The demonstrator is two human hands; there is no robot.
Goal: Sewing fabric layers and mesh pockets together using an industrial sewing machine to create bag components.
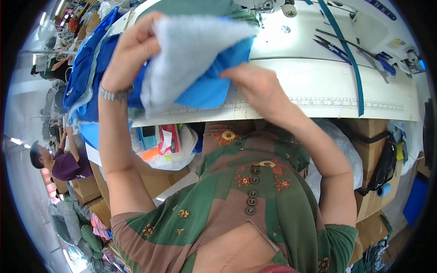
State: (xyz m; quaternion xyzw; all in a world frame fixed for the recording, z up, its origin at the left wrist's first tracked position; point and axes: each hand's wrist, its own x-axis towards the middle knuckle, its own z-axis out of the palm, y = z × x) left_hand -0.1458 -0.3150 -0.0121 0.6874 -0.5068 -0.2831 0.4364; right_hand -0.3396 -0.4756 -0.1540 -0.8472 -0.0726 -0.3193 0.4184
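Note:
Over the front of the white sewing table (291, 73), a piece of cloth (182, 59) is raised between my hands, fluffy pale grey on one face and bright blue on the other. My left hand (136, 43), with a metal watch band at the wrist, pinches its upper left corner. At the lower right, my right hand (257, 86) has its fingers closed on the blue edge. Behind the cloth, the foot of the sewing machine (268, 7) shows in part. Blue garment pieces (88, 68) are heaped at the left, beside my left forearm.
On the table's right lie thread snips (334, 49), long scissors (380, 63) and a dark green strip (348, 50). Green fabric (195, 9) lies at the back. Below the edge are a plastic bag (184, 143) and cardboard boxes (373, 132). A person in purple (68, 164) works far left.

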